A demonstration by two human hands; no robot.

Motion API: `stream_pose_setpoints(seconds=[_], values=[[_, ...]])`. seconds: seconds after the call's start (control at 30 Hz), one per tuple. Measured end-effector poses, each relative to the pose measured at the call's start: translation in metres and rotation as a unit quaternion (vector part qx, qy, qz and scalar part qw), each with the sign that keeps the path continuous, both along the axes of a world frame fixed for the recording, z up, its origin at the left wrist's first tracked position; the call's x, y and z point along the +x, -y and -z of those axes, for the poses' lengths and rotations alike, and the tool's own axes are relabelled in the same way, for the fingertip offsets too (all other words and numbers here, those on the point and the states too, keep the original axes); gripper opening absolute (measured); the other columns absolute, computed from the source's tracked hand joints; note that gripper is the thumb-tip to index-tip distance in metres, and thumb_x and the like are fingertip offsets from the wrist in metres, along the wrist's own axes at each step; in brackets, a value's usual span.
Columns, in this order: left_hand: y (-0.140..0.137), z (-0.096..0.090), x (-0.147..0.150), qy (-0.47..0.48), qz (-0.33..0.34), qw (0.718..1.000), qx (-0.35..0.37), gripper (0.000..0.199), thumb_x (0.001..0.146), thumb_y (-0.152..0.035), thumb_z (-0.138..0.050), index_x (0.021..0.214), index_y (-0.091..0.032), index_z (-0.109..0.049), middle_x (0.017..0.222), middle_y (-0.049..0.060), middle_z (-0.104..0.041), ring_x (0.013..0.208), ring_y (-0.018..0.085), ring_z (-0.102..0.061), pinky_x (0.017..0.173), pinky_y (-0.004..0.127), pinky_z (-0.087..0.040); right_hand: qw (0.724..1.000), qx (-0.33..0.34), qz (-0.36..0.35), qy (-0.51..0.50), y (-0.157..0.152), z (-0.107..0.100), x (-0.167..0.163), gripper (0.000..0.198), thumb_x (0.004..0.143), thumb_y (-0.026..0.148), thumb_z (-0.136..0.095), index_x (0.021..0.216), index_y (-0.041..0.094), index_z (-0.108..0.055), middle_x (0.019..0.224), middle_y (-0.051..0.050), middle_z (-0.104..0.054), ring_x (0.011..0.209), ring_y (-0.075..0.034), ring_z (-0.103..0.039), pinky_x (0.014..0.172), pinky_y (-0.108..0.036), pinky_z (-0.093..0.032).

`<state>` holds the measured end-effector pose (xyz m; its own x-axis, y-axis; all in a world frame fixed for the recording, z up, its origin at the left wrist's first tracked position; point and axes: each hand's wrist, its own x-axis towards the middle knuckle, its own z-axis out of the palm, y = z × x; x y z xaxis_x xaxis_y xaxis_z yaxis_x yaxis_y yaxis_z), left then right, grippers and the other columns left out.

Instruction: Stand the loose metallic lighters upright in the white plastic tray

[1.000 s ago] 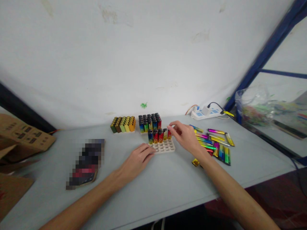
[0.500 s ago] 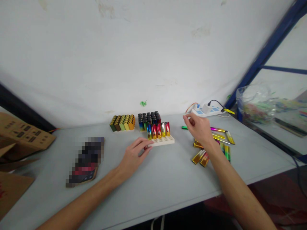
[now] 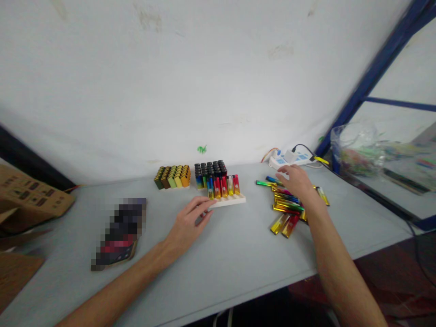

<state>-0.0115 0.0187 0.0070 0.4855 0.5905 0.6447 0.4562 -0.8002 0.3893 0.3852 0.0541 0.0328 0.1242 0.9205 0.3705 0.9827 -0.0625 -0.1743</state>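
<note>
A white rack (image 3: pixel 231 200) with rows of holes stands on the table, its back row filled with several shiny blue, red and silver-gold lighter cases (image 3: pixel 224 187) set upright. My left hand (image 3: pixel 190 218) grips the rack's front left corner between thumb and fingers. My right hand (image 3: pixel 298 181) hovers over the loose pile of metallic lighter cases (image 3: pixel 282 204) on the right. Its fingers are bent and slightly apart, with nothing visible in them. The hand and forearm cover part of the pile.
Behind the rack stands a block of black-topped cases (image 3: pixel 211 168); left of it is a block of yellow and olive ones (image 3: pixel 173 176). A pixelated phone-like object (image 3: pixel 119 236) lies left. A power strip (image 3: pixel 293 157) sits by the wall; a cardboard box (image 3: pixel 34 195) is far left.
My right hand has moved right and back over the pile, its fingers loosening from a closer bend and uncovering more of the cases. My left hand stays at the rack.
</note>
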Motion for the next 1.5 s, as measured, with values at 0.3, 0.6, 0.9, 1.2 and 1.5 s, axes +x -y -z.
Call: stream_pose_setpoints(seconds=[0.3,0.6,0.9,1.2,1.5], values=[[0.001,0.000,-0.002,-0.015,-0.013,1.000,0.008,0.027,0.106,-0.023,-0.055,0.131,-0.022,-0.066,0.128,0.008,-0.070,0.085,0.013,-0.072,0.091,0.029,-0.063,0.987,-0.144,-0.067,0.005,-0.003,0.004,0.011,0.031,0.098,0.025,-0.062,0.123,0.015,-0.078,0.127,-0.015,-0.076,0.115,-0.030,-0.072,0.100,-0.035,-0.052],[0.001,0.001,0.000,-0.022,-0.012,1.000,0.015,0.030,0.106,-0.021,-0.054,0.134,-0.020,-0.065,0.128,0.009,-0.073,0.099,0.015,-0.074,0.093,0.027,-0.062,0.983,-0.134,-0.126,-0.003,-0.007,0.002,-0.001,0.032,0.097,0.034,-0.069,0.123,0.016,-0.077,0.117,-0.015,-0.079,0.107,-0.029,-0.073,0.095,-0.034,-0.054],[0.001,0.001,0.000,-0.022,-0.007,1.000,0.006,0.029,0.106,-0.024,-0.054,0.132,-0.020,-0.065,0.123,0.008,-0.073,0.094,0.015,-0.075,0.090,0.027,-0.063,0.982,-0.133,-0.132,-0.022,-0.009,0.004,-0.008,0.032,0.095,0.036,-0.073,0.118,0.014,-0.078,0.113,-0.015,-0.079,0.099,-0.028,-0.075,0.092,-0.035,-0.056],[0.000,0.003,-0.001,-0.042,-0.005,0.998,0.036,0.020,0.107,-0.026,-0.054,0.122,-0.019,-0.066,0.114,0.007,-0.076,0.091,0.017,-0.076,0.091,0.030,-0.063,0.989,-0.040,-0.138,-0.030,-0.006,-0.002,-0.019,0.021,0.097,0.031,-0.068,0.106,0.018,-0.083,0.108,-0.013,-0.082,0.099,-0.030,-0.076,0.092,-0.038,-0.056],[0.002,0.005,-0.001,-0.124,-0.008,0.986,0.111,0.020,0.105,-0.020,-0.052,0.122,-0.018,-0.062,0.113,0.010,-0.079,0.098,0.024,-0.079,0.091,0.037,-0.065,0.952,0.123,-0.225,-0.170,0.008,-0.017,-0.054,0.021,0.100,0.037,-0.064,0.112,0.021,-0.070,0.110,-0.009,-0.079,0.093,-0.025,-0.076,0.091,-0.041,-0.061]])
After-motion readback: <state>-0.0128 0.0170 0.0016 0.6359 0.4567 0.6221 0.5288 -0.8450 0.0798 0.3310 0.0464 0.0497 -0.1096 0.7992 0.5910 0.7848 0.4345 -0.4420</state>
